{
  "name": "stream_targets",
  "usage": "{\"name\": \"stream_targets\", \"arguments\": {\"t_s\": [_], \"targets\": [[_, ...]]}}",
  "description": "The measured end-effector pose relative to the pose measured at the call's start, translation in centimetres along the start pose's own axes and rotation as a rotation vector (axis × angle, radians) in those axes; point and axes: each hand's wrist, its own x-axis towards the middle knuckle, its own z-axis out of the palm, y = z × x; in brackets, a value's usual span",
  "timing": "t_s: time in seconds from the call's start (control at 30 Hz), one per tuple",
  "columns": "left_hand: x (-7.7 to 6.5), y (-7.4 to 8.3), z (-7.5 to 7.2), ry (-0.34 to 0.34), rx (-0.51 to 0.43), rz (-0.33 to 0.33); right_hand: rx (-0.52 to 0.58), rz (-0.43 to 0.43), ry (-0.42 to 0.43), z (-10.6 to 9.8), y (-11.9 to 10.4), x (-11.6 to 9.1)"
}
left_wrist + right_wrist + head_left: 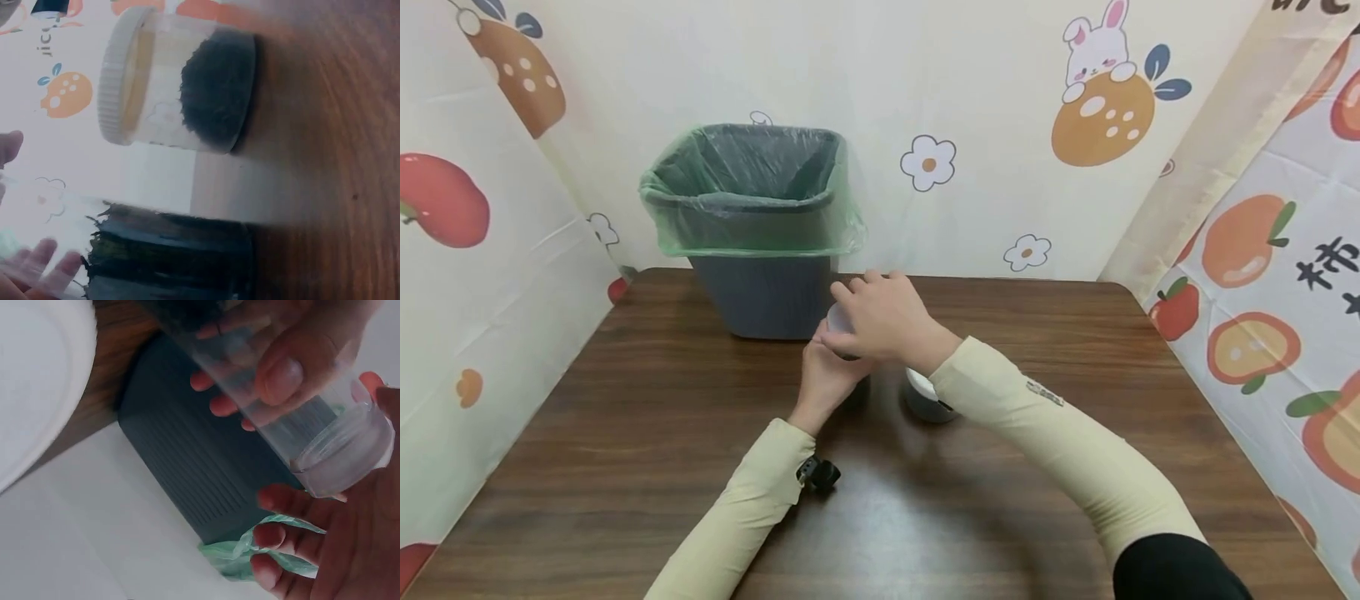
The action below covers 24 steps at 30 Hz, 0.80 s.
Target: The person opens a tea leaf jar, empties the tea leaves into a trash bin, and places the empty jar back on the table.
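My left hand grips the upper part of a tall clear jar that stands upright. Dark dried leaves fill the jar's lower part; the upper part is see-through. At its top is a translucent screw lid, which my right hand holds from above, the other fingers spread loosely. Just right of this jar stands a second, wider clear jar with dark contents and a white ribbed lid. My right forearm partly hides that jar in the head view.
A dark grey bin with a green plastic liner stands behind and left of the hands, at the back of the brown wooden table. A patterned cloth hangs behind the table and at both sides.
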Motion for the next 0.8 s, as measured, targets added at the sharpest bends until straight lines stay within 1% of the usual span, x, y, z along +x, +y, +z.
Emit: {"name": "stream_targets", "arguments": {"t_s": [0.1, 0.2, 0.27, 0.37, 0.47, 0.57, 0.67, 0.73, 0.8], "targets": [[0.1, -0.1, 0.3, 0.035, -0.015, 0.048, -0.032, -0.013, 0.054, 0.5, -0.2, 0.0], [0.1, -0.1, 0.2, 0.049, -0.034, 0.074, -0.031, -0.034, 0.115, 0.9, -0.3, -0.1], [0.1, 0.0, 0.0, 0.038, -0.043, 0.078, -0.017, -0.043, 0.147, 1.1, -0.2, -0.2], [0.1, 0.3, -0.6, 0.011, -0.018, 0.084, 0.015, -0.049, 0.186, 1.2, -0.2, -0.3], [0.2, 0.7, -1.2, -0.018, 0.002, 0.106, 0.056, -0.067, 0.247, 1.2, 0.0, -0.6], [0.2, 1.3, -1.9, -0.061, 0.017, 0.130, 0.095, -0.109, 0.348, 1.1, 0.2, -1.2], [0.2, 2.2, -2.6, -0.135, 0.059, 0.138, 0.133, -0.155, 0.439, 1.2, 0.4, -1.9], [0.2, 2.8, -3.0, -0.192, 0.113, 0.136, 0.160, -0.182, 0.474, 1.1, 0.6, -2.4], [0.1, 3.5, -3.5, -0.240, 0.150, 0.142, 0.189, -0.204, 0.476, 1.0, 0.7, -3.0]]}}
